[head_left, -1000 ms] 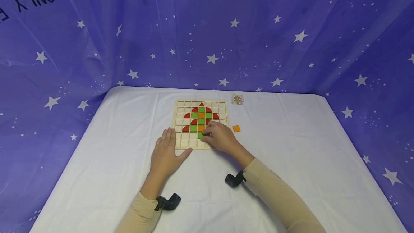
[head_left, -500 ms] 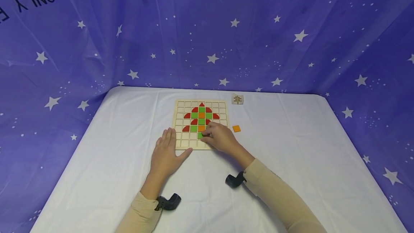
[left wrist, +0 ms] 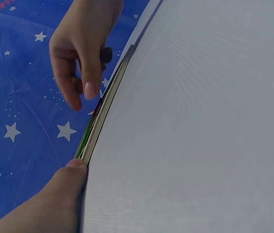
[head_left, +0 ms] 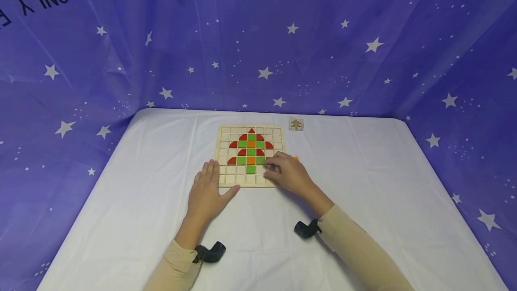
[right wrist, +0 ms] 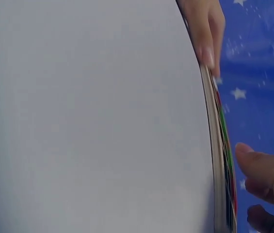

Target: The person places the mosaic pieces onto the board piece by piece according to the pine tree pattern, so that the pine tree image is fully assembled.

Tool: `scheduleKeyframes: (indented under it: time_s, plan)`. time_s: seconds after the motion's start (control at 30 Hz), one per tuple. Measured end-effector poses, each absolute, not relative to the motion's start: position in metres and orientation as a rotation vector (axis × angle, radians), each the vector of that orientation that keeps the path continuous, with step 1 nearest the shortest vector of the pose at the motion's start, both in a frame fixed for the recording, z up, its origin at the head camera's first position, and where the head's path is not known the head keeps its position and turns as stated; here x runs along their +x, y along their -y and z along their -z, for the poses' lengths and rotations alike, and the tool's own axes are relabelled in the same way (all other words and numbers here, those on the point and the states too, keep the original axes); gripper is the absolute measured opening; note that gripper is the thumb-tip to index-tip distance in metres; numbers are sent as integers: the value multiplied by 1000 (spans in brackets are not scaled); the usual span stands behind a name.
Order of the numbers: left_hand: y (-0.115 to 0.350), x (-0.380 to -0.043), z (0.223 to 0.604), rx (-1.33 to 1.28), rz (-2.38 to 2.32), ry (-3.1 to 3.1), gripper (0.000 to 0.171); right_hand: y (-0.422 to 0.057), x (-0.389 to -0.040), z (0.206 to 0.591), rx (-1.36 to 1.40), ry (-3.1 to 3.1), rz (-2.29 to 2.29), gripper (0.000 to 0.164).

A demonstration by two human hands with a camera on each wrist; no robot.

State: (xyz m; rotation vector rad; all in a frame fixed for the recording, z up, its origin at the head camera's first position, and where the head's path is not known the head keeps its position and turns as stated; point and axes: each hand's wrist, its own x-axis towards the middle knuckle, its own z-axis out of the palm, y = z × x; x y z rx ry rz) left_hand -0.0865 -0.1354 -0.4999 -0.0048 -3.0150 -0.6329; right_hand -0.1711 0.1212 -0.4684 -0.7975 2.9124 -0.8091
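Note:
A square wooden grid board (head_left: 225, 178) lies on the table, bearing red, green and orange tiles in a tree shape. Its lowest tile, a green square (head_left: 251, 169), sits in a cell below an orange one. My left hand (head_left: 205, 196) rests along the board's left edge, fingers straight, thumb at the front edge. Over the board's right side hovers my right hand (head_left: 291, 174), fingers loosely bent with nothing between them; it hides the cells beneath. In the left wrist view, the right hand (left wrist: 86, 41) is raised above the board's edge. A loose orange tile (head_left: 297, 159) shows partly behind the right hand.
A small picture card (head_left: 296, 124) with a tree pattern lies past the board's far right corner. White cloth covers the table (head_left: 363, 169), and a purple star-printed curtain (head_left: 226, 35) hangs behind it. Both wrists carry black camera mounts.
My right hand has let go of the lowest green tile and moved right, uncovering more of the board and partly covering the loose orange tile. The left hand stays put.

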Motion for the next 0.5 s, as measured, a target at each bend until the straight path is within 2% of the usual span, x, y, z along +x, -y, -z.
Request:
scheduleKeyframes:
  time_s: [0.33, 0.5]
  plan:
    - [135, -88, 501, -10, 627, 3022, 106, -184, -185, 474, -631, -2954, 769, 54]
    - [134, -88, 501, -5, 638, 3015, 106, -199, -188, 476, -590, -2935, 757, 53]
